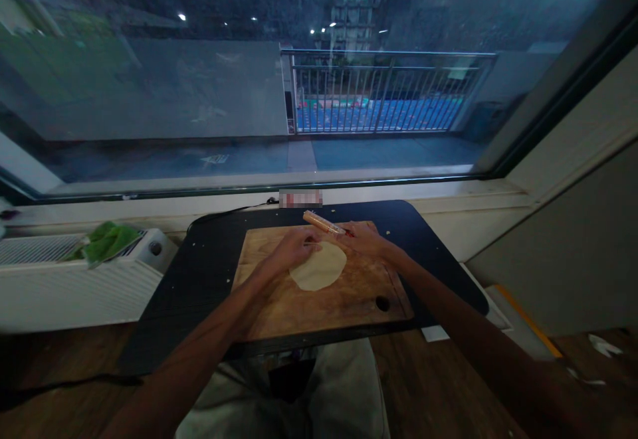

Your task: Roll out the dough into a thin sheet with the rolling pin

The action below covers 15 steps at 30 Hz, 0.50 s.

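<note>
A thin, roughly round sheet of dough (pixel 319 267) lies on a wooden cutting board (pixel 279 316). My left hand (pixel 298 248) is at the dough's upper left edge, its fingers curled and pinching the rim. Beyond the dough, a light wooden rolling pin (pixel 321 222) lies slantwise near the board's far edge, with a red and white mark on it. My right hand (pixel 367 242) covers the pin's right end, fingers over it; the grip underneath is partly hidden.
The board rests on a black table (pixel 199 273) with small white crumbs scattered on it. A window sill (pixel 448 190) runs behind. To the left is a white radiator (pixel 74 293) with a green cloth (pixel 107 243) on top. A dark cord (pixel 234 210) crosses the table's far edge.
</note>
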Each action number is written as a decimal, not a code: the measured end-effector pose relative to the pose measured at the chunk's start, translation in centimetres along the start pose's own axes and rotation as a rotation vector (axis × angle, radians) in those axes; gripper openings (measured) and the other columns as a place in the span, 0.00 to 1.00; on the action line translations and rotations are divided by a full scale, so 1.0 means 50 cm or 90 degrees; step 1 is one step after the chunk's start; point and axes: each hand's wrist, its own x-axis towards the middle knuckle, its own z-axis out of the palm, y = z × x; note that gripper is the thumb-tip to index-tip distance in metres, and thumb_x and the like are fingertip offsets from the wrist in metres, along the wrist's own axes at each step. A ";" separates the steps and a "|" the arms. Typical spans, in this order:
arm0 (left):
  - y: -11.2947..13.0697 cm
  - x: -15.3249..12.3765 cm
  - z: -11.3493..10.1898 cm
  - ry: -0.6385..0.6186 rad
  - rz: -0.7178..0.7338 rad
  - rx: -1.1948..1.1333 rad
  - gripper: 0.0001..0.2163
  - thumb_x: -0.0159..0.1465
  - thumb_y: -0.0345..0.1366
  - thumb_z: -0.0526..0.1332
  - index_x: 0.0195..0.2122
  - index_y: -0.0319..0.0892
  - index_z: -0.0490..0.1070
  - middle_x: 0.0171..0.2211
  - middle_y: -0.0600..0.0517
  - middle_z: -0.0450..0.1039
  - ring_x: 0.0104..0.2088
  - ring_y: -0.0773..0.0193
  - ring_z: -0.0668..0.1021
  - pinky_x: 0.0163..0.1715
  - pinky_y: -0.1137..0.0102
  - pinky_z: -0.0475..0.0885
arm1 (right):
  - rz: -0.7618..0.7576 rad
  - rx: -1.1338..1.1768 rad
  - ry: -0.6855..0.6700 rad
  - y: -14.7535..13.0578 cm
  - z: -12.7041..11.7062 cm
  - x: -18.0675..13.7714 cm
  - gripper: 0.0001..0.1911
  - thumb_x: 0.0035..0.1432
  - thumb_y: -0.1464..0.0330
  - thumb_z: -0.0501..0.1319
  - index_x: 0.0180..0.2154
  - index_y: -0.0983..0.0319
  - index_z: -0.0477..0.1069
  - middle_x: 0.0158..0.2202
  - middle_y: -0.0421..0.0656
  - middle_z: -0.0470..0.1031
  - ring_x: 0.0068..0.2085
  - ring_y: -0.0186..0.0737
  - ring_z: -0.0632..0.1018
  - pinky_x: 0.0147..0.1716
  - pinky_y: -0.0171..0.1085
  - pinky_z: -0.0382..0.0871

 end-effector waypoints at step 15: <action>0.016 -0.083 -0.018 0.114 -0.060 0.161 0.06 0.71 0.32 0.65 0.39 0.42 0.83 0.44 0.42 0.84 0.48 0.49 0.82 0.55 0.56 0.77 | -0.023 -0.069 0.049 -0.014 0.007 -0.016 0.25 0.79 0.58 0.61 0.70 0.58 0.76 0.56 0.50 0.81 0.54 0.47 0.83 0.56 0.36 0.70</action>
